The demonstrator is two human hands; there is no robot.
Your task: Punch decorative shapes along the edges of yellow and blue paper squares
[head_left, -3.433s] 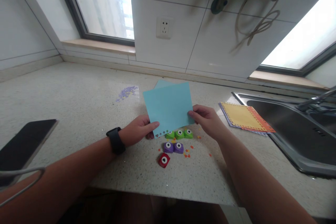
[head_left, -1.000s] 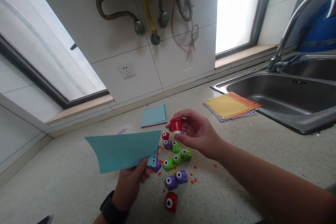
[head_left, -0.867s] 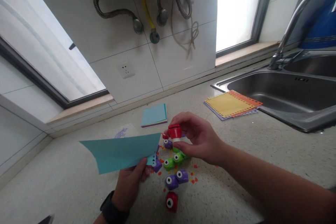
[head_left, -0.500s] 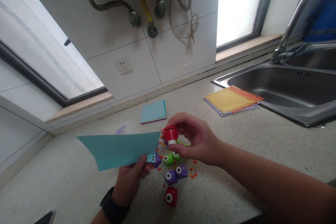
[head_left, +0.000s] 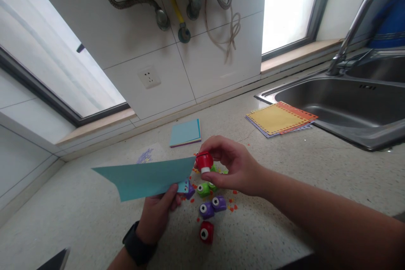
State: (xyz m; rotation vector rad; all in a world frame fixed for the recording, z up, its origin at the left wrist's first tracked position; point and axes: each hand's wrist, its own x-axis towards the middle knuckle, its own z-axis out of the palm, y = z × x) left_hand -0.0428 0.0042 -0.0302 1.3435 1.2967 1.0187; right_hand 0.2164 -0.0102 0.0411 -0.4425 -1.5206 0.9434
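At the centre of the head view, I read the left hand (head_left: pixel 157 213) as pinching the lower edge of a light-blue rectangular paper sheet (head_left: pixel 144 177), held up off the speckled stone countertop (head_left: pixel 284 164). The right hand (head_left: pixel 232 166) is closed around a small red plastic craft punch (head_left: pixel 204 161), gripped between thumb and fingers, with its slot end just beside the sheet's right edge.

Progress, as I judge it: a short row of punched holes (head_left: pixel 184 186) already shows along the sheet's lower right corner, and coloured paper scraps (head_left: pixel 232 207) lie on the countertop. The red punch is not yet seated on the paper edge, so most of the border appears left to punch.

On the countertop below the hands lie green plastic punches (head_left: pixel 204 189), two purple plastic punches (head_left: pixel 211 206) and a second red punch with a heart window (head_left: pixel 205 233). A blue paper stack (head_left: pixel 185 132) lies further back; a yellow, orange and purple stack of bordered sheets (head_left: pixel 278 118) lies near the steel sink (head_left: pixel 332 105).

Limits of the view: I cannot read the held punch's pattern. The sheet hides part of the left fingers. A dark object (head_left: pixel 53 260) is cut off at the bottom left edge. Further punches behind the right hand are mostly covered.
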